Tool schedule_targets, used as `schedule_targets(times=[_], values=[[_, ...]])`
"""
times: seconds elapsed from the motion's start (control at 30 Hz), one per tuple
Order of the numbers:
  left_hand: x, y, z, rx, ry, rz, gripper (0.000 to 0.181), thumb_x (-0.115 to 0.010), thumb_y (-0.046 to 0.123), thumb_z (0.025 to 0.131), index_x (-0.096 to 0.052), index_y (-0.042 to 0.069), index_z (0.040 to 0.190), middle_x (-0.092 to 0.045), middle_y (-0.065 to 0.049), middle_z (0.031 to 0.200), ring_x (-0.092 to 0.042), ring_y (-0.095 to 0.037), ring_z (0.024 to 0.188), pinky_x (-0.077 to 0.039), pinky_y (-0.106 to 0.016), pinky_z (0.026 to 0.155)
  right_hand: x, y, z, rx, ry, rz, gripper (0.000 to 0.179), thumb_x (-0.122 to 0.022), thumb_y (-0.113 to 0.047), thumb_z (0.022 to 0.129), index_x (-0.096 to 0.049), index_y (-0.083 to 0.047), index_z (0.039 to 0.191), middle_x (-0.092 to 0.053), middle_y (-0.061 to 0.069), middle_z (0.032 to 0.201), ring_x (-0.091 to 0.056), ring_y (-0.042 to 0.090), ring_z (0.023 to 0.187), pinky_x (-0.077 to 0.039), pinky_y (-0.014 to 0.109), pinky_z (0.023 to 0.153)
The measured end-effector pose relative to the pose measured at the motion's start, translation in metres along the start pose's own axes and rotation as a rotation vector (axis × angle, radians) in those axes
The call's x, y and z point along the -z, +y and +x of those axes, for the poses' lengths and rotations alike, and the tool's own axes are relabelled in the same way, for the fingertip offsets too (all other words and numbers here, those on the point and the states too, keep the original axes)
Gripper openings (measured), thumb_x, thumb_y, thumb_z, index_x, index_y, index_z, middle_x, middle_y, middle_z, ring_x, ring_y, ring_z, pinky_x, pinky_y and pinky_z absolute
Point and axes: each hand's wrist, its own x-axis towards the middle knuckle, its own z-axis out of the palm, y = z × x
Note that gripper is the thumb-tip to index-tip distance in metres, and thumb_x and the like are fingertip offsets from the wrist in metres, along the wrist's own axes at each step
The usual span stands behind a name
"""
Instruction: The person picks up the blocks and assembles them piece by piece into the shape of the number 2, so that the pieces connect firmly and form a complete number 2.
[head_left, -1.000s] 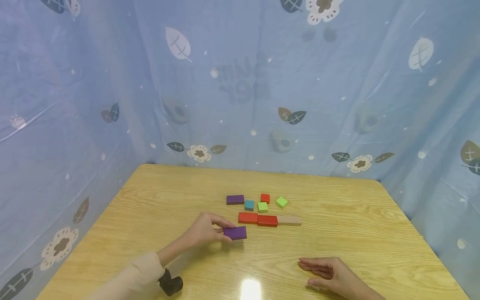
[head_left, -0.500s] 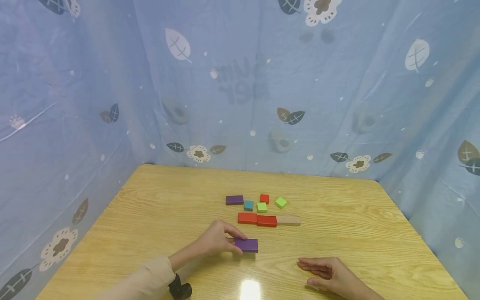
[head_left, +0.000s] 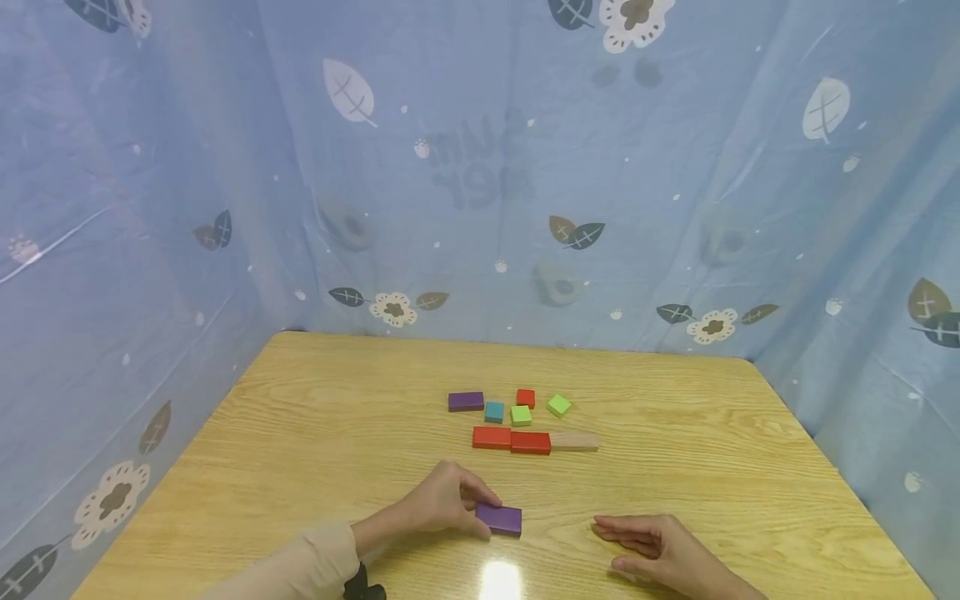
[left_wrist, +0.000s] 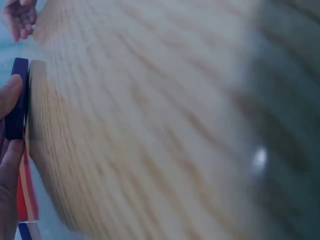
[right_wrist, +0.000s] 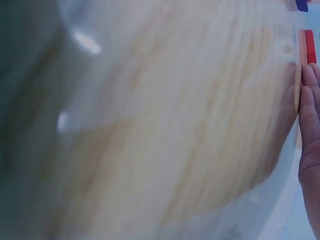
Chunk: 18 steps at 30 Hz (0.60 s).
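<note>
My left hand (head_left: 442, 507) pinches a purple rectangular block (head_left: 501, 521) by its left end, low over the front middle of the table. In the left wrist view the thumb and a finger grip the same purple block (left_wrist: 16, 122); whether it touches the tabletop I cannot tell. To the right, my right hand (head_left: 663, 550) rests by the table surface, holding nothing, its fingers fairly straight and the thumb apart. Farther back, two red rectangular blocks (head_left: 492, 437) and a plain wooden block (head_left: 574, 442) lie end to end in a row.
Behind that row lie another purple block (head_left: 466, 402), a teal cube (head_left: 494, 412), a red cube (head_left: 526, 398) and two lime green cubes (head_left: 558, 406). Blue patterned curtains (head_left: 420, 208) surround the wooden table (head_left: 337, 400) at the back and sides.
My left hand has brought the purple block toward me and slightly right, away from the red row. The right hand stays in place; the other blocks lie as before.
</note>
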Motion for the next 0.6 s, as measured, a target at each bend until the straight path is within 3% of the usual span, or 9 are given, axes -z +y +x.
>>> schedule_targets(times=[0.33, 0.47, 0.6], values=[[-0.005, 0.001, -0.003, 0.012, 0.018, 0.013, 0.033, -0.086, 0.004, 0.065, -0.075, 0.009, 0.096, -0.072, 0.003, 0.097, -0.065, -0.006, 0.095, -0.049, -0.017, 0.086, -0.001, -0.003, 0.000, -0.046, 0.038, -0.060, 0.047, -0.057, -0.002, 0.094, -0.041, 0.015, 0.135, -0.049, 0.025, 0.135, -0.051, 0.004, 0.121, -0.044, 0.017, 0.095], [-0.004, 0.003, -0.002, 0.038, 0.021, 0.038, 0.033, -0.086, 0.003, 0.065, -0.075, 0.009, 0.096, -0.072, 0.005, 0.097, -0.065, -0.006, 0.095, -0.049, -0.016, 0.085, 0.001, -0.005, 0.001, -0.013, 0.026, -0.076, 0.046, -0.056, -0.001, 0.094, -0.041, 0.016, 0.134, -0.048, 0.030, 0.133, -0.052, 0.007, 0.121, -0.044, 0.018, 0.095], [-0.004, 0.005, -0.001, 0.046, 0.019, 0.072, 0.034, -0.086, 0.004, 0.064, -0.075, 0.010, 0.096, -0.072, 0.006, 0.096, -0.064, -0.006, 0.095, -0.049, -0.015, 0.085, 0.008, -0.010, 0.004, 0.028, 0.012, -0.023, 0.045, -0.053, 0.003, 0.095, -0.037, 0.021, 0.133, -0.045, 0.036, 0.131, -0.053, 0.012, 0.121, -0.047, 0.024, 0.095]])
